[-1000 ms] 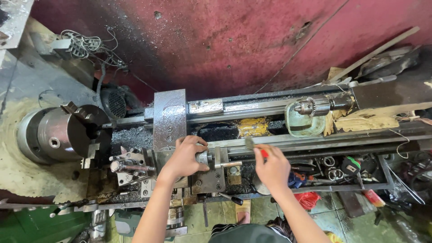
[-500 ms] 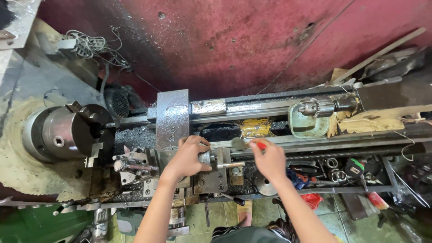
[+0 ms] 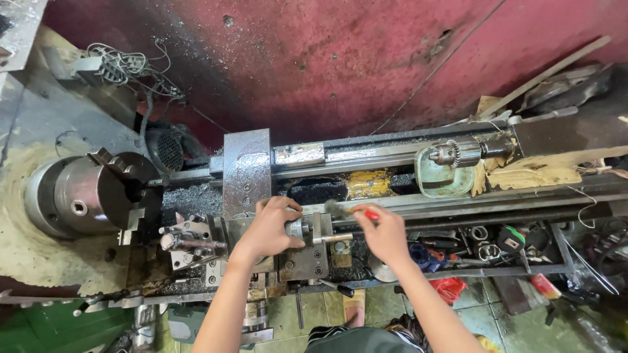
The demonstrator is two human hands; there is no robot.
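Since the earlier frame, the right hand (image 3: 386, 234), gripping a red-handled brush (image 3: 353, 210), had edged left toward the left hand (image 3: 269, 229), which clasped the lathe's handwheel (image 3: 297, 230). Metal chips (image 3: 190, 199) could likely cut bare fingers.

Lathe seen from above. The left hand (image 3: 269, 230) closes over the handwheel (image 3: 297, 230) on the carriage (image 3: 247, 171), hemmed on its left by the tool post (image 3: 190, 243) and the chuck (image 3: 88, 195). The right hand (image 3: 383, 234), its grip on a red-handled brush (image 3: 353, 212), lies over open bed rails; the tailstock (image 3: 458, 157) blocks passage farther right, and the cluttered tray (image 3: 497, 252) fills the near side.
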